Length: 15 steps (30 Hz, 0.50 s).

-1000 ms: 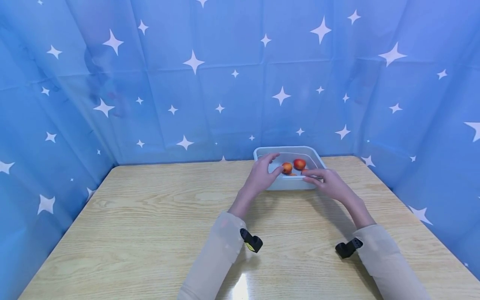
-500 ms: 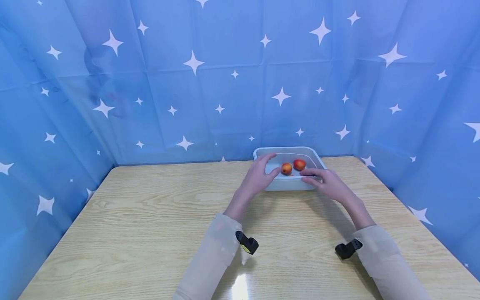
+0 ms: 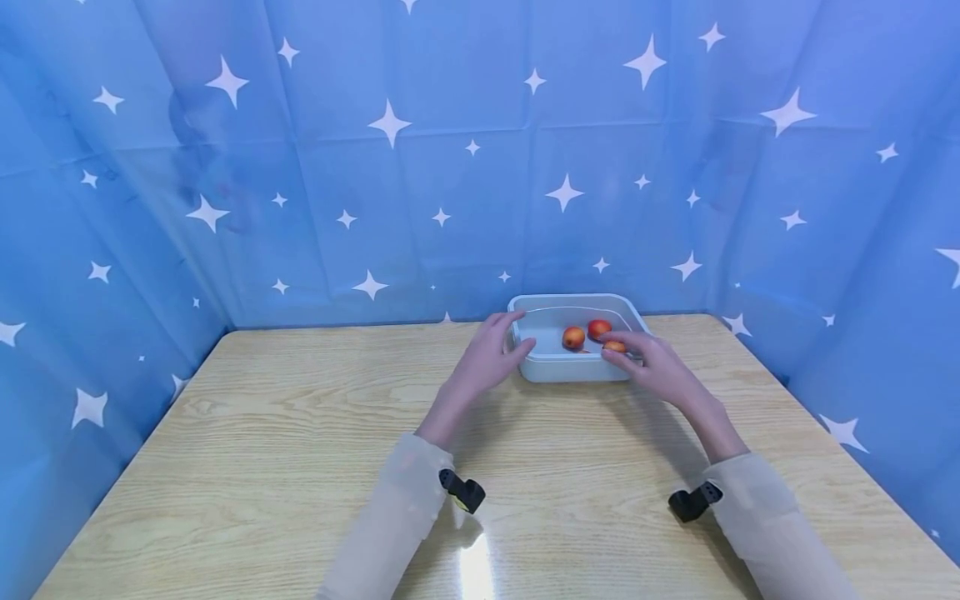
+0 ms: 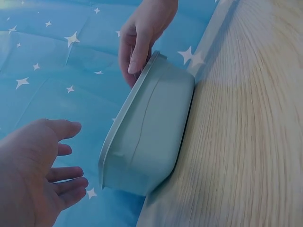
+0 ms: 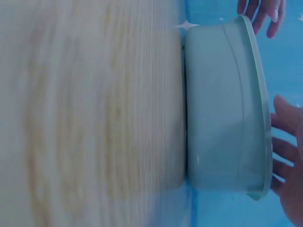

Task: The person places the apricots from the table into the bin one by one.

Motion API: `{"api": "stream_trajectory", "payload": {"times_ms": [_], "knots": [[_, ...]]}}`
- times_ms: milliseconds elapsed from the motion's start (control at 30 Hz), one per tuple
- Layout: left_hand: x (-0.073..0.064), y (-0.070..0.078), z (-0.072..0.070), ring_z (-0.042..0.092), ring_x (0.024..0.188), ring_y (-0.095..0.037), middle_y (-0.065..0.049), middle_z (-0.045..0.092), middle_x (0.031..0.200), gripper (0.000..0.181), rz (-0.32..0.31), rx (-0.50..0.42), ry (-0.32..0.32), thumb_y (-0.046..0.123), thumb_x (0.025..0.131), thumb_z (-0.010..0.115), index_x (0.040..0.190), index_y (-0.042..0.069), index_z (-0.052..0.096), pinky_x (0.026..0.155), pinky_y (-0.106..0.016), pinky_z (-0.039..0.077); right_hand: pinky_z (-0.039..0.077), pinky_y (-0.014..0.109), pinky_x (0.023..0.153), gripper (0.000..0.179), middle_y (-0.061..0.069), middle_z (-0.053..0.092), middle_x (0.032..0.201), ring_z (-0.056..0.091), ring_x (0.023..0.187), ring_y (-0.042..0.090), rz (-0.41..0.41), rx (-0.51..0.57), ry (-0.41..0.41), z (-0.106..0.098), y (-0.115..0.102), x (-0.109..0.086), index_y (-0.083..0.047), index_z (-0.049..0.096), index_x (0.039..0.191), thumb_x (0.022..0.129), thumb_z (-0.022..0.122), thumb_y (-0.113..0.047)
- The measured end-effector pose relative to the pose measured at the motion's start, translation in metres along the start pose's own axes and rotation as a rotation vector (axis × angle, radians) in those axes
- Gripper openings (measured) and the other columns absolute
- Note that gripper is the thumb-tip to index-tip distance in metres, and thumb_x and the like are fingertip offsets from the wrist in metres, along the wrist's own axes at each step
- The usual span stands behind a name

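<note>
A pale blue plastic bin (image 3: 572,370) stands at the table's far edge with several round red-orange fruits inside. One orange fruit (image 3: 573,337) lies near its middle, a redder fruit (image 3: 598,328) behind it. My left hand (image 3: 483,358) is just left of the bin, fingers spread and apart from it; the left wrist view shows that hand (image 4: 35,175) holding nothing. My right hand (image 3: 656,367) is over the bin's front right corner, fingers reaching inside. Another fruit (image 3: 615,347) shows between its thumb and forefinger. In the right wrist view, the bin wall hides its fingertips.
The wooden table (image 3: 315,467) spreads in front of the bin. A blue curtain (image 3: 450,167) with white stars hangs close behind the far edge and along both sides. A small black camera (image 3: 462,492) is strapped to my left sleeve, another camera (image 3: 695,501) to the right one.
My left hand has drawn left, off the bin's left side. My right hand has hardly moved, but more of the fruit by its fingers now shows. The bin has stayed in place.
</note>
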<state>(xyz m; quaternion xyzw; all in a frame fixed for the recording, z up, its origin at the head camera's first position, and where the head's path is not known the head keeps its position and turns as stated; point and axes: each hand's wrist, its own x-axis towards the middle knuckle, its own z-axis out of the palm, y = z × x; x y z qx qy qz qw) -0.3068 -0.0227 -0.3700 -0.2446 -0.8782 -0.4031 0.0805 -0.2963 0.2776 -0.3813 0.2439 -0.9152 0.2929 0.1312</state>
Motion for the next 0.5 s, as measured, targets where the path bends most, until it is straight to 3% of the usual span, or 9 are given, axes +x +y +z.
{"api": "stream_trajectory", "payload": {"times_ms": [267,500], "knots": [[-0.007,-0.013,-0.017,0.042,0.14,-0.031,-0.014,0.047,0.149,0.059,0.016,0.114,0.004,0.037,0.102,0.06,0.151,0.008,0.045,0.115,-0.046,0.036,0.039,0.064,0.104,0.043,0.024,0.058,0.138,0.052,0.127,0.045,-0.025,-0.058,0.008,-0.001,-0.008,0.003,-0.001,0.059,0.138,0.1,0.065,-0.02],[-0.017,-0.021,-0.03,0.042,0.14,-0.035,-0.018,0.046,0.15,0.059,0.011,0.283,0.016,0.039,0.102,0.058,0.151,0.01,0.046,0.114,-0.052,0.035,0.034,0.068,0.106,0.049,0.024,0.052,0.144,0.044,0.133,0.049,-0.064,-0.144,0.039,-0.004,-0.017,0.006,-0.007,0.053,0.146,0.101,0.062,-0.027]]}}
